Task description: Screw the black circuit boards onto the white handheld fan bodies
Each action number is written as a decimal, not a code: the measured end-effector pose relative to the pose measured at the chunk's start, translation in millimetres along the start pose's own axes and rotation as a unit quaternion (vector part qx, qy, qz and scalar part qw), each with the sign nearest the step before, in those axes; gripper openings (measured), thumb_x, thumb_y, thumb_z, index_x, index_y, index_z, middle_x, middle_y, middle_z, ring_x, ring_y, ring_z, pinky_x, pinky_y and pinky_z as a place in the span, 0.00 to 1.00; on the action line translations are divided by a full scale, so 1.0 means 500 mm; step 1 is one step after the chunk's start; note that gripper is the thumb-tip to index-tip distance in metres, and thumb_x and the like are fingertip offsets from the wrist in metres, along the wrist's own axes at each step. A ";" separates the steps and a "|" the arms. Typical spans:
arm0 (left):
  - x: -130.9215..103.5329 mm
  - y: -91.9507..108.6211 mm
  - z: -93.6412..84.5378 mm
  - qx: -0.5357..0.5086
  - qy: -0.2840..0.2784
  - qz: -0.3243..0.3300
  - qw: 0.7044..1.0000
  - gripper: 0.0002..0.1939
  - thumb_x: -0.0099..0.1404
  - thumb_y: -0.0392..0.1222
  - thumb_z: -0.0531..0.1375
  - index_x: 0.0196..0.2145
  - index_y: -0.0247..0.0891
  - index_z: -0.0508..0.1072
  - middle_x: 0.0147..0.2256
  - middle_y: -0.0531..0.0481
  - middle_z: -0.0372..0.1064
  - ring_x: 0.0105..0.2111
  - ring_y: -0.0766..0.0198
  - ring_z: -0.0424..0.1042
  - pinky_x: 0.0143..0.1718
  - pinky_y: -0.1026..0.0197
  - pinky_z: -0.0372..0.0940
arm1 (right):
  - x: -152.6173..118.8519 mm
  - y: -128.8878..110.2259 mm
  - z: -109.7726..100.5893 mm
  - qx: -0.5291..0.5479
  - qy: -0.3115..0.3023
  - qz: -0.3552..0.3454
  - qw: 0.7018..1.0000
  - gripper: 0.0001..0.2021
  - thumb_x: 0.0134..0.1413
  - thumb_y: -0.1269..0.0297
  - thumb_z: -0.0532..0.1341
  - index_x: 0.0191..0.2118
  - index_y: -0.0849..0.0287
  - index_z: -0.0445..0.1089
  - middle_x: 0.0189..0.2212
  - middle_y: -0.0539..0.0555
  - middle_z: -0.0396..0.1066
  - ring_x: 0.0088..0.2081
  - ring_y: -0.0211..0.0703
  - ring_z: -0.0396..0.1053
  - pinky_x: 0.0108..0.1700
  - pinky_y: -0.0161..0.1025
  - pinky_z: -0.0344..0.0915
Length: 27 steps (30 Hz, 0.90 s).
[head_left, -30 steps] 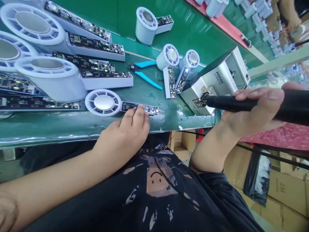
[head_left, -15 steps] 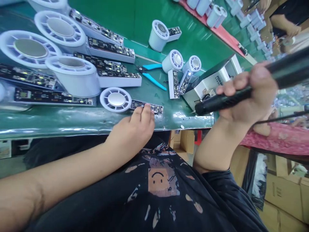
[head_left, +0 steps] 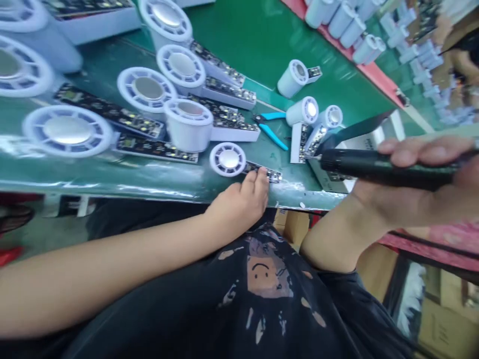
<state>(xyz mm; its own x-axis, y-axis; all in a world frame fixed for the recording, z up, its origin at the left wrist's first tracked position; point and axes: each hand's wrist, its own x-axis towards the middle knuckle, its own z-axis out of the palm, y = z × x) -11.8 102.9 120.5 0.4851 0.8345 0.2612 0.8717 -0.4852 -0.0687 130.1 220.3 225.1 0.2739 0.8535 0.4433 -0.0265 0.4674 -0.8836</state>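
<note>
My left hand lies at the table's near edge, its fingers closed over the open handle of a small white handheld fan. That fan has a spoked ring around a shiny metal disc, and a black circuit board shows in its handle. In my right hand is a black electric screwdriver, held level with its tip pointing left. The tip is close to a box-shaped screw feeder, partly hidden behind the tool; contact between them is unclear. My left thumb is hidden.
Several similar fans with bare boards crowd the left side. Blue-handled cutters lie beside two fans near the feeder. One more fan stands farther back. White housings line a pink strip, and a person's hands show beyond.
The view has swung left, shifting the table's contents rightward. My right hand has turned the screwdriver more level and lowered it at the feeder. My left hand stays on the same fan.
</note>
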 end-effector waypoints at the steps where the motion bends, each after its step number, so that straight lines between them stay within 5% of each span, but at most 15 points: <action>1: -0.001 -0.004 -0.001 -0.006 0.010 0.004 1.000 0.21 0.66 0.24 0.50 0.52 0.20 0.76 0.54 0.28 0.74 0.46 0.49 0.79 0.28 0.61 0.71 | 0.018 -0.004 -0.025 -0.039 0.033 -0.050 0.997 0.23 0.68 0.68 0.35 0.26 0.56 0.59 0.21 0.45 0.54 0.19 0.25 0.61 0.26 0.31 0.68; 3: -0.002 -0.011 -0.002 -0.012 0.036 0.010 0.999 0.20 0.66 0.24 0.51 0.50 0.20 0.77 0.52 0.28 0.75 0.44 0.49 0.79 0.26 0.60 0.70 | 0.048 -0.005 -0.077 -0.102 0.073 -0.133 0.983 0.16 0.67 0.69 0.43 0.29 0.56 0.61 0.20 0.44 0.55 0.19 0.26 0.60 0.25 0.29 0.66; 6: -0.001 -0.018 0.003 -0.027 0.055 0.015 0.998 0.17 0.66 0.24 0.53 0.49 0.21 0.77 0.51 0.28 0.76 0.43 0.49 0.79 0.26 0.59 0.70 | 0.067 0.017 -0.135 -0.166 0.090 -0.159 0.969 0.05 0.60 0.69 0.51 0.39 0.54 0.62 0.19 0.42 0.56 0.18 0.26 0.60 0.23 0.28 0.64; 9: -0.002 -0.017 0.007 -0.050 0.066 0.009 0.997 0.17 0.66 0.23 0.53 0.49 0.22 0.77 0.52 0.28 0.75 0.44 0.47 0.78 0.27 0.57 0.70 | 0.062 0.054 -0.159 -0.165 0.104 -0.166 0.967 0.07 0.56 0.64 0.57 0.40 0.55 0.60 0.21 0.41 0.56 0.18 0.27 0.60 0.22 0.29 0.63; 16: -0.007 -0.012 0.011 -0.056 0.064 -0.003 0.996 0.17 0.68 0.25 0.50 0.49 0.23 0.75 0.52 0.29 0.75 0.45 0.47 0.78 0.26 0.58 0.67 | 0.051 0.080 -0.151 -0.157 0.092 -0.159 0.970 0.07 0.57 0.63 0.57 0.41 0.55 0.60 0.21 0.40 0.60 0.19 0.27 0.60 0.23 0.31 0.63; 22: -0.017 -0.009 0.021 -0.139 0.040 -0.042 0.989 0.25 0.69 0.27 0.49 0.63 0.28 0.66 0.57 0.29 0.72 0.50 0.44 0.76 0.30 0.57 0.69 | 0.023 0.072 -0.136 -0.209 0.024 -0.153 0.965 0.12 0.53 0.59 0.65 0.40 0.52 0.61 0.22 0.40 0.62 0.21 0.32 0.64 0.26 0.37 0.66; 27: -0.009 -0.017 0.006 -0.065 0.026 0.006 0.998 0.19 0.68 0.27 0.51 0.52 0.23 0.74 0.54 0.28 0.74 0.46 0.45 0.78 0.27 0.57 0.69 | 0.055 0.074 -0.132 -0.177 0.015 -0.041 0.983 0.18 0.44 0.55 0.68 0.36 0.54 0.60 0.24 0.42 0.59 0.21 0.32 0.62 0.24 0.38 0.65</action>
<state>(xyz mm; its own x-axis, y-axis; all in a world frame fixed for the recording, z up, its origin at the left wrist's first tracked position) -21.1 103.7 117.1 0.4883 0.8155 0.3106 0.8479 -0.5276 0.0520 200.1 245.9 194.9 0.2901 0.8064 0.5154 0.3322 0.4202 -0.8444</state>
